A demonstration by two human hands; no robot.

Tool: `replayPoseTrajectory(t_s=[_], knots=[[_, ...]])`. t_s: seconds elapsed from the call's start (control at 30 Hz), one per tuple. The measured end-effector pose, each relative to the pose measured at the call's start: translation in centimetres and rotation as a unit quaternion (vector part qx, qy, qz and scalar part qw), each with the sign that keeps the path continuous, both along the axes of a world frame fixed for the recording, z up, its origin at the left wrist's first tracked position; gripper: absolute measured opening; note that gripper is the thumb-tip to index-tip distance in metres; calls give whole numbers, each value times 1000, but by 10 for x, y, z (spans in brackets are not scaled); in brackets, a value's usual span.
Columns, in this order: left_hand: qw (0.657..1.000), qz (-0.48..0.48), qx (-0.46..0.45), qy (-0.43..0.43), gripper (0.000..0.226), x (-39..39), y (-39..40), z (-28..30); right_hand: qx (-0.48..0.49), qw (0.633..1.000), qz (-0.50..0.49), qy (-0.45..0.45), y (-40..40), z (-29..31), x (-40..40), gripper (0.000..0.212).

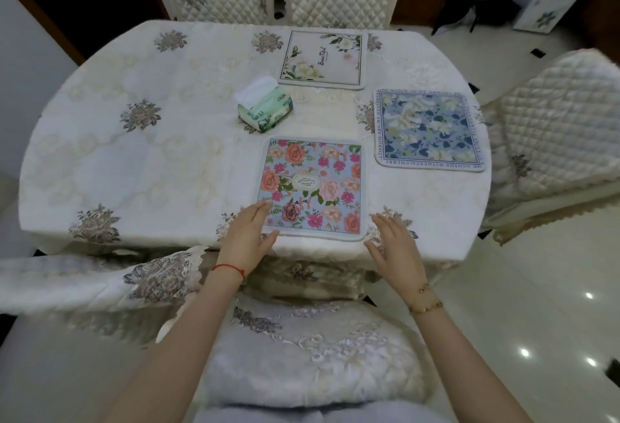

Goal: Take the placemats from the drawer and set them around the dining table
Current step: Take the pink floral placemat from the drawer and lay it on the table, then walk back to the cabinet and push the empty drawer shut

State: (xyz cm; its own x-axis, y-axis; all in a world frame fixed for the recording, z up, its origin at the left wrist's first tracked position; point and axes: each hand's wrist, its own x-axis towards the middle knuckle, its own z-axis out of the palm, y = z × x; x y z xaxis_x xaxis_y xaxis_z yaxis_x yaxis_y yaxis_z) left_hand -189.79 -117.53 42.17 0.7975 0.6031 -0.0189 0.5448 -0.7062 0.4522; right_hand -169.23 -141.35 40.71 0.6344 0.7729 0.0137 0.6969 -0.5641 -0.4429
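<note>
Nothing's gripped: the left hand [248,234] and right hand [392,244] are spread open flanking the pink placemat [312,187], probably so it gets squared to the table [134,154] edge.

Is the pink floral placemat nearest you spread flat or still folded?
Spread flat: the pink floral placemat shows its whole printed face and border on the table, with no fold visible.

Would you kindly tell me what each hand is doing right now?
Left hand: open, fingertips on the pink floral placemat.
Right hand: open, holding nothing.
</note>
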Motion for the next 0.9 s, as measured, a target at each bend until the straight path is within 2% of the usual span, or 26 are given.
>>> replayPoseTrajectory(t_s=[0.17, 0.3, 0.47, 0.7, 0.9], knots=[[1000, -9, 22, -18, 51, -16, -32, 24, 37, 999, -13, -34, -44, 23, -19, 49], [998, -25, 18, -53, 44, -37, -63, 40, 38, 999, -24, -10, -82, 30, -36, 53], [996, -48, 4, -71, 39, -59, -93, 44, 54, 997, -51, -8, -122, 36, -67, 46], [990, -117, 8, -71, 37, -79, -127, 59, 68, 990, -127, -14, -180, 53, -124, 42], [981, -182, 18, -65, 34, -66, -162, 79, 69, 977, -202, -26, -243, 66, -156, 41]])
